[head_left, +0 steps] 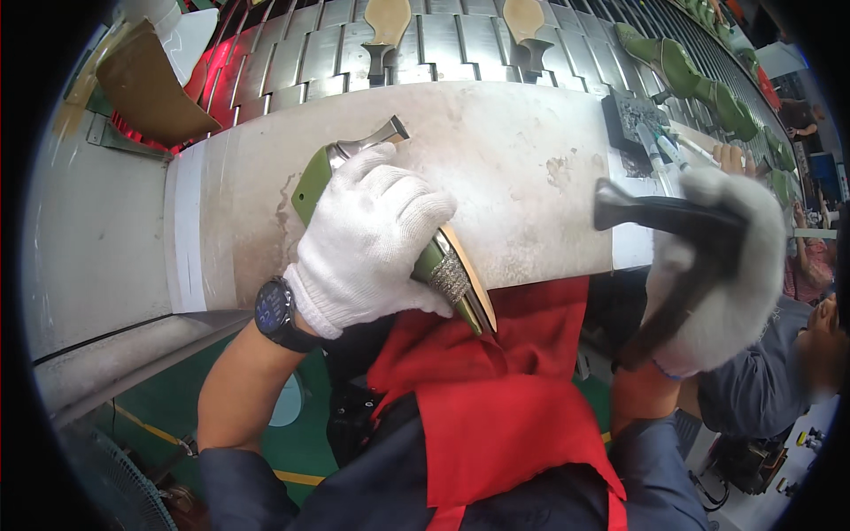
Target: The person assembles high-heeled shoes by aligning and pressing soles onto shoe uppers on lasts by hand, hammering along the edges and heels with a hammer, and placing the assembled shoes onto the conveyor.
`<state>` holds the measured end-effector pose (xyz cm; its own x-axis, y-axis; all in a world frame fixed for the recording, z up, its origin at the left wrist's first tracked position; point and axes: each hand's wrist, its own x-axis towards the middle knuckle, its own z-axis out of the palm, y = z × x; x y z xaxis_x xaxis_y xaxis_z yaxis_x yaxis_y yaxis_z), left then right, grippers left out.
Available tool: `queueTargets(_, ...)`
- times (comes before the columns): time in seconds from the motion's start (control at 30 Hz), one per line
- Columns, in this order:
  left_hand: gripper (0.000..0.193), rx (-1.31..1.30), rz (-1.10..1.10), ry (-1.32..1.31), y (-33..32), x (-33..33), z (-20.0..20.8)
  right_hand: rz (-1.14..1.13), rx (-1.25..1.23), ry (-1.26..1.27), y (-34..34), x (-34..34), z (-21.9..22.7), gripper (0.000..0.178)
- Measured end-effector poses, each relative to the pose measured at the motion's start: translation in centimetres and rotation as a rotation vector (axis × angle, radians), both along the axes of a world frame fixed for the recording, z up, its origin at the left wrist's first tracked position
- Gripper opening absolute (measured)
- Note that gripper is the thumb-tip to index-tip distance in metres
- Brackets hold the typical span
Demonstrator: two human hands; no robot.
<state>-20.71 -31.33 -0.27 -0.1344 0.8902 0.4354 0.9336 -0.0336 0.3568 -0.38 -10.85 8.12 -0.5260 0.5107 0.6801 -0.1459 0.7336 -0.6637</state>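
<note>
In a white knit glove, my left hand (370,237) wraps round the middle of a green high-heeled shoe (441,269) and hides much of it. The shoe lies on its side, its heel pointing to the far side and its pointed toe reaching past the bench's near edge. A sparkly band crosses the shoe near the toe, and part of its tan sole shows. My right hand (731,274), also gloved, grips a dark hammer (657,212) at the right, apart from the shoe. The hammer's head points left, over the right end of the bench.
My hands are above a pale, stained workbench (513,177). Beyond it runs a metal slat conveyor (443,44) with two shoes standing sole toward me. Green shoes (677,66) line the far right. A dark block (629,119) with pens sits at the bench's right, near co-workers. A brown panel (146,88) rises at left.
</note>
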Motion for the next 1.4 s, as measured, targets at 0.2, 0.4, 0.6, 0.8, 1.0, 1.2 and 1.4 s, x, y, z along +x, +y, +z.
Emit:
queueTargets(0.2, 0.089, 0.008, -0.009, 0.03, -0.2, -0.5, -0.6, 0.463, -0.835, -0.352, -3.2, -5.3, -3.6, 0.023)
queueTargets(0.4, 0.091, 0.012, 0.015, 0.04, -0.7, -0.6, -0.5, 0.331, -0.365, -0.419, -1.2, -0.3, -0.9, 0.03)
queueTargets(0.6, 0.092, 0.026, -0.005, 0.062, -0.9, -0.9, -1.0, 0.606, -0.674, -0.272, -3.8, -3.2, -4.8, 0.019)
queueTargets(0.8, 0.091, 0.024, 0.0, 0.034, -1.3, -1.2, -0.7, 0.601, -1.141, 0.465, -7.1, -1.7, -0.7, 0.045)
queueTargets(1.0, 0.09, 0.103, -0.037, 0.061, -1.4, -1.8, -0.9, 0.616, -0.922, -0.448, -2.2, -3.1, -5.3, 0.012)
queueTargets(1.2, 0.081, 0.341, 0.048, -0.073, -3.3, -2.3, 0.7, 0.024, 0.455, -0.517, 1.8, -3.4, -8.5, 0.048)
queueTargets(1.4, 0.11, 0.54, -0.052, -1.705, -7.4, 2.0, -1.0, 0.367, 0.387, -0.299, -6.4, 0.4, -8.5, 0.069)
